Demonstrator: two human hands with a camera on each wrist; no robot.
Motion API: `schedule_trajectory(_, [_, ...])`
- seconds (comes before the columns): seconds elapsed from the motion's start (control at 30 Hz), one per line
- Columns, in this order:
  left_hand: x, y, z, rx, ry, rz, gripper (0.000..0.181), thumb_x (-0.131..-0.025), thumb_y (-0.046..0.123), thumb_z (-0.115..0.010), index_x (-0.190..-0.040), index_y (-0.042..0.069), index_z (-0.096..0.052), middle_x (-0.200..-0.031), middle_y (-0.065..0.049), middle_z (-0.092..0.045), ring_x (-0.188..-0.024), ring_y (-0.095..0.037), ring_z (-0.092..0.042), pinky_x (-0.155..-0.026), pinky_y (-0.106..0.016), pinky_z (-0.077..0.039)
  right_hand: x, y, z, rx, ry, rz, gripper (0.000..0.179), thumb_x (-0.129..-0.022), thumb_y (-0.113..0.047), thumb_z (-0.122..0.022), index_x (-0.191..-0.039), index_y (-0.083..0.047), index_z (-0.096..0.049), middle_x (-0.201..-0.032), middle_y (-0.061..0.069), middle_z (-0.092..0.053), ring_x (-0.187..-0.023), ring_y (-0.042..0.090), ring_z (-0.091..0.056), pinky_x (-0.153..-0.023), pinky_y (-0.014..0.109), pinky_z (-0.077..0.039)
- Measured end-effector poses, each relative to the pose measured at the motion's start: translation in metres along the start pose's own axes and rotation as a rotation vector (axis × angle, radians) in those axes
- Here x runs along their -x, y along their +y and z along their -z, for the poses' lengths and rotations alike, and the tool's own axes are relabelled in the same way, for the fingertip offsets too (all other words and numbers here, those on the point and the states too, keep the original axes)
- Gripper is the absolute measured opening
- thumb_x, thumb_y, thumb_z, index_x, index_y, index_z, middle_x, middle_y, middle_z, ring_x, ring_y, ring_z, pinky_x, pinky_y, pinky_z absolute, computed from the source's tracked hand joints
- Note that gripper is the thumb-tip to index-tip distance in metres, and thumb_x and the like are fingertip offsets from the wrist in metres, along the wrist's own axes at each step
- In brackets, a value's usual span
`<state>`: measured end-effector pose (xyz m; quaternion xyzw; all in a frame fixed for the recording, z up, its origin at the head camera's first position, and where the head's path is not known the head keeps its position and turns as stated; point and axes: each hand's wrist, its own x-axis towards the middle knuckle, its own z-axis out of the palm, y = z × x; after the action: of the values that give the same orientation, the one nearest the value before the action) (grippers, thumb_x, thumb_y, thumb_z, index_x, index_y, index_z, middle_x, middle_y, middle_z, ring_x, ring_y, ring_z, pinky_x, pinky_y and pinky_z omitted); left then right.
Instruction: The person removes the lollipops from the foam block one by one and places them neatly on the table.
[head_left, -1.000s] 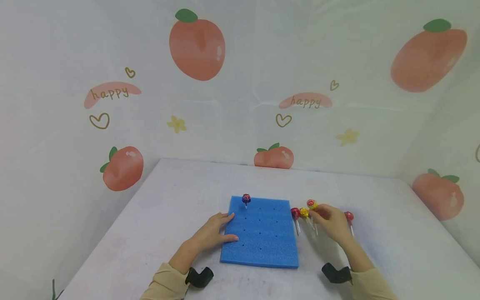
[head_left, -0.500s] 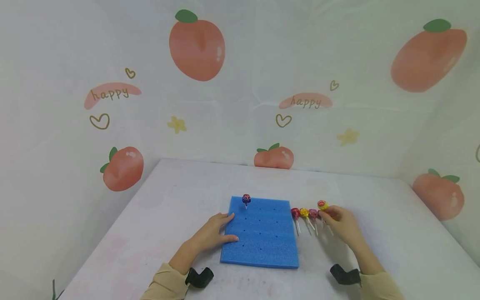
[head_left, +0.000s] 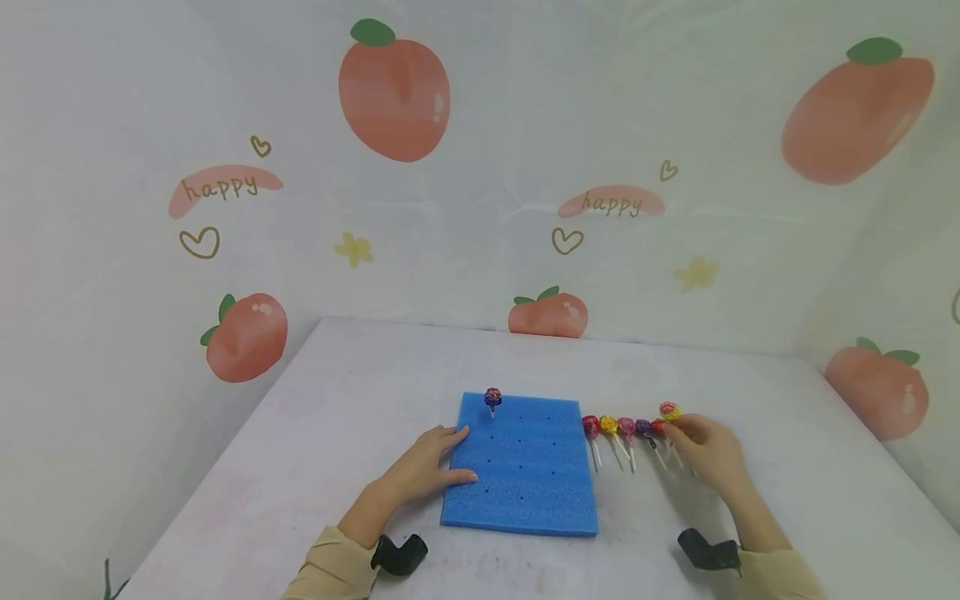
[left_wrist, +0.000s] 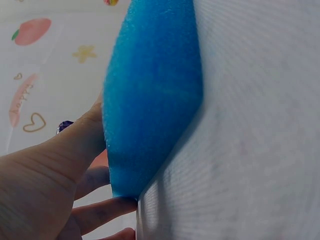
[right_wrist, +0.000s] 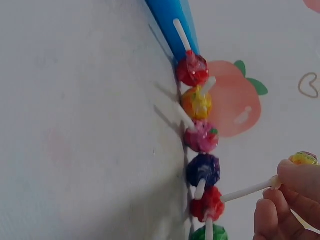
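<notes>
My left hand (head_left: 422, 467) rests on the left edge of a blue foam board (head_left: 540, 487), its thumb on the top face. In the left wrist view, fingers lie along the board's side. One purple-and-red lollipop (head_left: 492, 397) stands upright in the board near its back left. My right hand (head_left: 711, 454) pinches a yellow-and-red lollipop (head_left: 669, 410) just below its candy. In the right wrist view its white stick (right_wrist: 250, 191) points toward a red lollipop (right_wrist: 207, 204) in a row. That row also has a yellow lollipop (head_left: 609, 425), a pink one and a dark purple one.
Closest to the board in the row lies another red lollipop (head_left: 591, 426). A green lollipop (right_wrist: 210, 233) shows at the bottom of the right wrist view. Small holes dot the foam. A white table (head_left: 360, 375) meets a fruit-printed backdrop (head_left: 465, 208) behind.
My right hand has moved to the right along the row, carrying the yellow-and-red lollipop. More of the row now shows. The left hand and the foam board have stayed put.
</notes>
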<state>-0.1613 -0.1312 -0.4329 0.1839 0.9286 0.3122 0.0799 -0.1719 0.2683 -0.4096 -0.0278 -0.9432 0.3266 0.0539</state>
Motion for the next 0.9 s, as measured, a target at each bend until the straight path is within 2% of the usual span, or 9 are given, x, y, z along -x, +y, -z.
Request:
schedule_trajectory(0.1, [0.0, 0.0, 0.0, -0.003, 0.0, -0.001, 0.075, -0.082, 0.04, -0.069, -0.14, 0.002, -0.04, -0.144, -0.023, -0.039, -0.136, -0.044, -0.03, -0.109, -0.058, -0.029, 0.0, 0.006, 0.004, 0.003, 0.01, -0.009, 0.039, -0.093, -0.028, -0.057, -0.11, 0.007, -0.062, -0.111, 0.03, -0.062, -0.096, 0.041, -0.06, -0.074, 0.043, -0.053])
schedule_trajectory(0.3, [-0.001, -0.001, -0.001, -0.012, 0.001, 0.003, 0.075, -0.082, 0.041, -0.068, -0.14, 0.002, -0.04, -0.145, -0.023, -0.039, -0.137, -0.044, -0.03, -0.109, -0.058, -0.029, 0.002, 0.018, 0.01, 0.011, 0.014, -0.046, 0.043, -0.093, -0.031, -0.055, -0.113, 0.007, -0.06, -0.118, 0.032, -0.058, -0.098, 0.043, -0.059, -0.067, 0.035, -0.053])
schedule_trajectory(0.47, [-0.002, -0.002, -0.001, -0.014, 0.0, 0.002, 0.076, -0.082, 0.041, -0.068, -0.14, 0.002, -0.04, -0.145, -0.023, -0.039, -0.136, -0.044, -0.03, -0.109, -0.058, -0.029, 0.001, 0.026, 0.013, -0.002, 0.008, -0.097, 0.047, -0.094, -0.035, -0.052, -0.116, 0.007, -0.058, -0.119, 0.031, -0.058, -0.102, 0.044, -0.058, -0.075, 0.043, -0.053])
schedule_trajectory(0.77, [-0.001, -0.002, -0.001, -0.015, -0.004, -0.001, 0.075, -0.083, 0.042, -0.067, -0.14, 0.003, -0.04, -0.144, -0.023, -0.039, -0.136, -0.044, -0.031, -0.109, -0.058, -0.03, 0.0, 0.035, 0.018, 0.005, 0.005, -0.169, 0.053, -0.095, -0.04, -0.049, -0.117, 0.007, -0.057, -0.123, 0.031, -0.054, -0.105, 0.044, -0.054, -0.074, 0.043, -0.052])
schedule_trajectory(0.9, [-0.001, 0.0, 0.0, -0.005, -0.005, 0.004, 0.075, -0.082, 0.041, -0.068, -0.14, 0.002, -0.04, -0.144, -0.023, -0.039, -0.136, -0.045, -0.03, -0.109, -0.058, -0.029, 0.001, 0.039, 0.02, 0.0, -0.007, -0.195, 0.055, -0.095, -0.042, -0.048, -0.117, 0.007, -0.057, -0.122, 0.032, -0.054, -0.102, 0.042, -0.055, -0.068, 0.034, -0.05])
